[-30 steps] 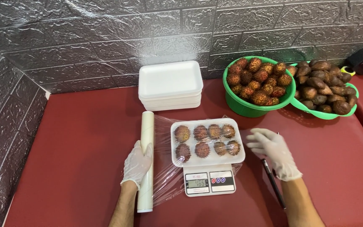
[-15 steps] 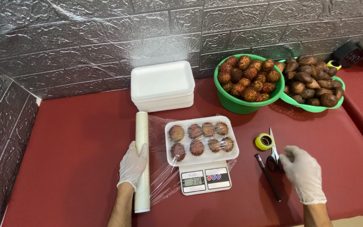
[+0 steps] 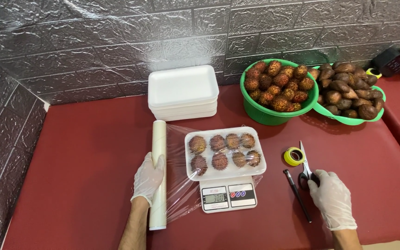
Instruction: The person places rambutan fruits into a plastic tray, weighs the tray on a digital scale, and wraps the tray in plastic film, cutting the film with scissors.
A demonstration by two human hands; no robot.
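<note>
Left hand (image 3: 148, 178), gloved, closed around the cling film roll (image 3: 158, 173) at lower left of centre, film stretched rightward over the white foam tray (image 3: 224, 153) of eight red spiky fruits, tray resting on the small digital scale (image 3: 228, 196). Right hand (image 3: 332, 196), also gloved, at lower right with fingertips on the scissors (image 3: 305, 165), black pen (image 3: 297, 195) just to its left, yellow tape roll (image 3: 294, 156) beside the blades. Higher up: stack of empty foam trays (image 3: 182, 92) at centre, green bowl (image 3: 269, 113) of red fruits and green basket (image 3: 348, 119) of brown scaly fruits at upper right, all on the dark red table (image 3: 79, 166).

right hand (image 3: 332, 198): left tray edge | moved right | now on scissors (image 3: 305, 167)
</note>
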